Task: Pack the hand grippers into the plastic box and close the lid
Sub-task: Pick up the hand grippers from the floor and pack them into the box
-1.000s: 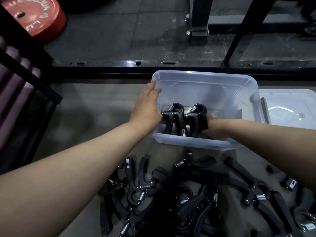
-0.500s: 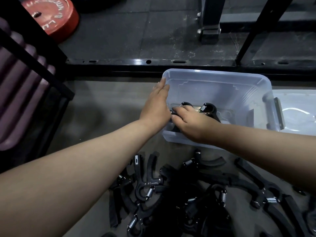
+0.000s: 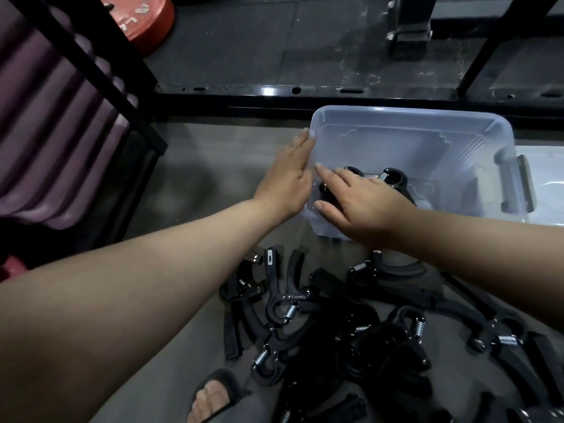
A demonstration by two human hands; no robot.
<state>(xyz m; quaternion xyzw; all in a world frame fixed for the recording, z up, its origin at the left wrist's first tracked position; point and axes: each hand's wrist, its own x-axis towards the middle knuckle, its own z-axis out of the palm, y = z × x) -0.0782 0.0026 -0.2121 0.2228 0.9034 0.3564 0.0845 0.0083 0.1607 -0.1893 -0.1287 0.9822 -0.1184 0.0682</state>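
A clear plastic box point(image 3: 409, 117) stands open on the floor with black hand grippers point(image 3: 393, 178) standing inside near its front left. My left hand point(image 3: 287, 178) lies flat against the outside of the box's left wall, fingers straight. My right hand point(image 3: 354, 199) reaches over the front rim and rests with spread fingers on the grippers inside, hiding most of them. Several more black hand grippers point(image 3: 287, 303) with steel springs lie piled on the floor in front of the box. The lid point(image 3: 546, 178) lies to the right of the box.
A black metal rack frame point(image 3: 305, 93) runs behind the box, with uprights at the back. A red weight plate point(image 3: 146, 22) lies at the far left. A purple padded bench point(image 3: 52, 141) is on the left. My sandalled foot point(image 3: 213, 395) is at the bottom.
My right hand has moved from the front right of the grippers in the box to on top of them, further left. The left hand stays on the box's left wall.
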